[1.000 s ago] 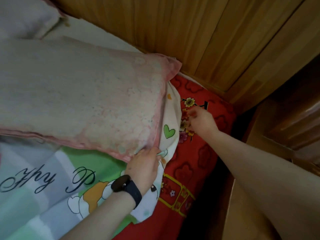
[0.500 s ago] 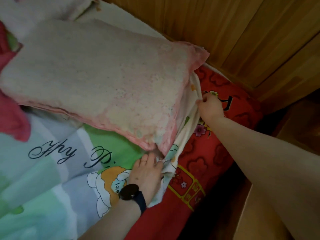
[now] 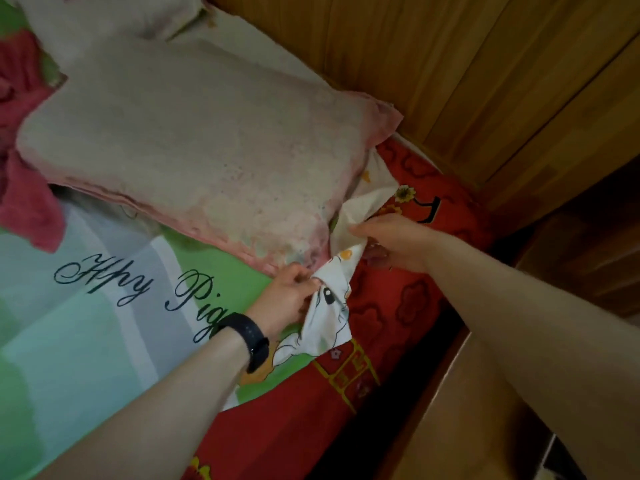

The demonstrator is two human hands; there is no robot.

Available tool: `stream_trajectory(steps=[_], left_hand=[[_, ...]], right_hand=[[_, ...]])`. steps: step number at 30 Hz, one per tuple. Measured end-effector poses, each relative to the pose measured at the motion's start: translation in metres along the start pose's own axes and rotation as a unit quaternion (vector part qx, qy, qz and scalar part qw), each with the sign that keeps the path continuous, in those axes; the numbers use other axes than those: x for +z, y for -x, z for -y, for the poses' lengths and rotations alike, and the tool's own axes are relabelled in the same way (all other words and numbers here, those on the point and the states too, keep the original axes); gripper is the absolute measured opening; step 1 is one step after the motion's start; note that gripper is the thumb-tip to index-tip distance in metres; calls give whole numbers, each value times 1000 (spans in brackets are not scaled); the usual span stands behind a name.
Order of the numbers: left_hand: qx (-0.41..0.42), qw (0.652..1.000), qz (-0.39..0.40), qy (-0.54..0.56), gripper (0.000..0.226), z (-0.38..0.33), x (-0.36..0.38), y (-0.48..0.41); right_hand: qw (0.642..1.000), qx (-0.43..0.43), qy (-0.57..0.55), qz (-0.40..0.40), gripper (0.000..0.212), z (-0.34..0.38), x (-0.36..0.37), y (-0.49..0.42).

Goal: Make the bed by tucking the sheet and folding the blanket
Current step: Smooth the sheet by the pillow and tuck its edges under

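Hands: left hand (image 3: 287, 296) and right hand (image 3: 391, 240) were apart, each pinching the sheet (image 3: 327, 317) corner | Location: beside pillow (image 3: 207, 150), over red mattress (image 3: 398, 306) edge | Purpose: slack gathered, probably for tucking under.

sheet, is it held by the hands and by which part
Yes: the left hand pinches the sheet at its corner fold, the right hand grips its edge by the pillow.

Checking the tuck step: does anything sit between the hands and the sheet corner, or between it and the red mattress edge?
No: the left hand and right hand both grip the sheet corner. The red mattress edge beside it shows bare; only the pillow lies on the sheet just behind.
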State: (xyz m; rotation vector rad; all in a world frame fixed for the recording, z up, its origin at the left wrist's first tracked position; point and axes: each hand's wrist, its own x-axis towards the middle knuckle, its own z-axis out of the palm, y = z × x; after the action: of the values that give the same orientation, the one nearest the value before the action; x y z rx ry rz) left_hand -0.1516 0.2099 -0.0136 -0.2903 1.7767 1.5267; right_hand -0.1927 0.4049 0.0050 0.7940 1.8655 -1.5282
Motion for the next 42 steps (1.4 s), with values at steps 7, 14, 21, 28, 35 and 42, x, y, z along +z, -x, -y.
stream_trajectory(steps=[7, 14, 21, 28, 35, 42], left_hand=[[73, 955, -260, -120, 7, 20, -2, -7], [191, 910, -166, -329, 26, 60, -10, 29], [132, 810, -80, -566, 56, 104, -18, 36], [146, 790, -161, -573, 25, 115, -35, 47], [156, 851, -233, -443, 17, 107, -40, 64], [145, 858, -238, -433, 47, 86, -33, 71]], right_hand=[[981, -38, -156, -107, 16, -17, 10, 2], [990, -97, 92, 41, 28, -41, 49, 27], [747, -251, 616, -3, 76, -83, 86, 33], [718, -333, 602, -112, 34, -94, 103, 38], [897, -326, 293, -56, 23, -75, 91, 56], [890, -343, 292, -64, 16, -57, 76, 64]])
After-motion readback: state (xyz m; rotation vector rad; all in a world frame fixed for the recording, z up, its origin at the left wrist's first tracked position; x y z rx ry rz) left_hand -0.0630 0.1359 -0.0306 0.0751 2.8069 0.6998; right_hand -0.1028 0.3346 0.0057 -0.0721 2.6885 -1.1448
